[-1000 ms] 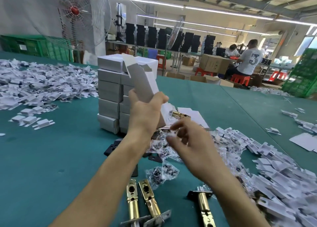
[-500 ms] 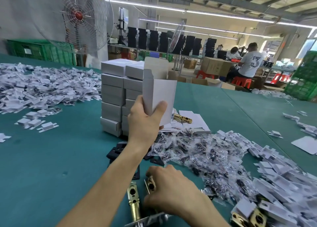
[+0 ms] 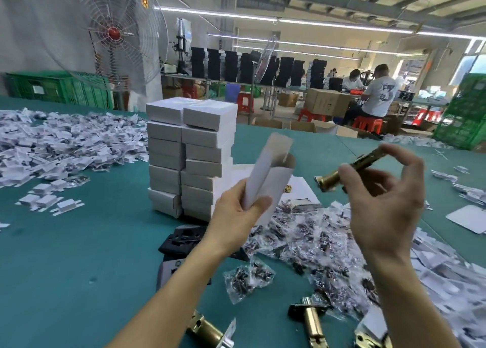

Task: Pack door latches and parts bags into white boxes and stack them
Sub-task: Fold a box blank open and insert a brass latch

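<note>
L hand grips a white box, top flap open, mouth tilted up and to the R. R hand pinches a brass door latch near the box mouth, not touching. Behind: stack of closed white boxes, 2 columns. Heap of parts bags on green table; spare latches at front edge.
</note>
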`<state>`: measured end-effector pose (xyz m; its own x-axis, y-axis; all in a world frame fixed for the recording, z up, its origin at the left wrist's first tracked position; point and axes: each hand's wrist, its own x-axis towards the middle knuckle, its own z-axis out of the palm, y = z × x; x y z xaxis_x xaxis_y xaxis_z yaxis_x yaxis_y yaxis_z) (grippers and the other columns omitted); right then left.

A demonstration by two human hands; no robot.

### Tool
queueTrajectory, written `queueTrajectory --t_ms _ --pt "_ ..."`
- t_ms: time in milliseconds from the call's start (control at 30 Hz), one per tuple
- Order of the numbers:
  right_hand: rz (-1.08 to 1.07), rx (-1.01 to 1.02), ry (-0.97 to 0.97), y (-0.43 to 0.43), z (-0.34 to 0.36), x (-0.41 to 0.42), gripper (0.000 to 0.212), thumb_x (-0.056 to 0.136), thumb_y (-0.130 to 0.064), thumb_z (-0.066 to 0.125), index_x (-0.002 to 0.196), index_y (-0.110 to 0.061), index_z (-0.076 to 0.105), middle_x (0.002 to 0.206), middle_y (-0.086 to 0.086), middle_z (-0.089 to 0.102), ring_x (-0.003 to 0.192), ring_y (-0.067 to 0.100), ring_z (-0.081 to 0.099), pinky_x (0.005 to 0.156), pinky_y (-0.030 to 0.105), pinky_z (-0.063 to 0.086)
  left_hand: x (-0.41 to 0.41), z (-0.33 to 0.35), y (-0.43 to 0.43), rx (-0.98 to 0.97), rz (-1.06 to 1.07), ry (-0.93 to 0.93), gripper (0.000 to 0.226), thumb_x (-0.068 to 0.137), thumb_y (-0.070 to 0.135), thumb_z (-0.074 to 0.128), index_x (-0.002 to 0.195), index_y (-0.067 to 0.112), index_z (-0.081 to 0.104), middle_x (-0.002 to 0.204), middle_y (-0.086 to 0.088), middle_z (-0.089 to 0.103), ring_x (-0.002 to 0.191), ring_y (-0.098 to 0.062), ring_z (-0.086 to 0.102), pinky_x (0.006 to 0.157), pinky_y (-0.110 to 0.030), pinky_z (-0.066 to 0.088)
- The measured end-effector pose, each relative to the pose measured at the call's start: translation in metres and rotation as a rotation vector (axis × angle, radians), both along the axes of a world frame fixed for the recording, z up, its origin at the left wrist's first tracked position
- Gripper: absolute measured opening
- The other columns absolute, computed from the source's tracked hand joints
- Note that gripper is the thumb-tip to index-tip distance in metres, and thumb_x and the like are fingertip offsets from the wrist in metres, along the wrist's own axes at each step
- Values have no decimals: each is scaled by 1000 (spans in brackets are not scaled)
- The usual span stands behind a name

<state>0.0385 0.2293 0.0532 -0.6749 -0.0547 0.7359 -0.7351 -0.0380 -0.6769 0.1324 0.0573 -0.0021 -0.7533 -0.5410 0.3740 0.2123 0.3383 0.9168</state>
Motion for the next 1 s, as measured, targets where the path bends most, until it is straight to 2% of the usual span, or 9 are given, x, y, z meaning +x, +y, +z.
queueTrajectory --t_ms 167,333,433,567,633,733,833,933,1000 --pt "-34 -22 178 -7 -4 6 55 80 -17 82 119 -23 44 92 -12 68 83 1 72 75 19 57 -1 -7 9 0 -202 -14 37 92 18 72 116 44 60 102 19 70 91 1 64 78 -21 56" --pt "-16 -32 254 -8 -4 8 55 79 -19 82 118 -18 44 92 -15 66 84 1 72 76 21 58 0 -6 14 -35 -217 -33 51 90 20 75 116 58 54 107 31 64 98 7 61 76 -13 52" --pt "-34 41 276 -7 -2 11 55 78 -29 80 118 -18 44 91 -19 65 82 -3 70 67 12 54 -1 -5 15 -46 -214 -20 50 89 23 76 113 61 56 106 28 63 96 0 63 77 -23 57" --pt "-34 153 226 -10 -2 20 51 77 -44 73 117 -23 48 84 -27 61 76 -9 66 54 5 44 -1 -3 20 5 -230 10 43 88 24 77 118 50 61 104 16 64 93 -22 66 75 -45 61" --pt "4 193 205 -11 -3 20 41 81 -41 71 115 -22 56 84 -29 60 75 -9 65 55 6 43 -1 -2 22 40 -236 35 41 84 27 77 114 52 62 104 14 65 95 -24 66 73 -45 62" --pt "7 297 244 -12 -5 17 14 93 -30 65 101 -22 71 84 -13 66 76 8 59 63 21 44 -2 -3 22 129 -228 70 38 82 29 77 112 48 64 106 8 67 95 -22 69 69 -37 63" --pt "-88 273 256 -12 -4 18 11 94 -19 66 101 -19 74 87 -8 60 71 3 49 65 10 37 -2 -7 18 206 -192 79 40 82 28 81 117 32 63 113 -1 68 98 -27 72 68 -39 63" --pt "-92 150 232 -8 -3 20 10 95 -17 62 94 -20 72 76 -18 61 63 4 56 56 13 41 -1 -5 16 330 -148 141 41 78 29 79 116 24 63 111 -5 70 92 -32 74 65 -40 63" --pt "-56 244 82 -1 -7 13 12 96 -20 61 89 -25 70 65 -16 63 62 4 61 51 14 44 1 0 16 434 -152 216 38 79 28 83 112 24 66 105 -4 71 89 -30 74 62 -42 63"
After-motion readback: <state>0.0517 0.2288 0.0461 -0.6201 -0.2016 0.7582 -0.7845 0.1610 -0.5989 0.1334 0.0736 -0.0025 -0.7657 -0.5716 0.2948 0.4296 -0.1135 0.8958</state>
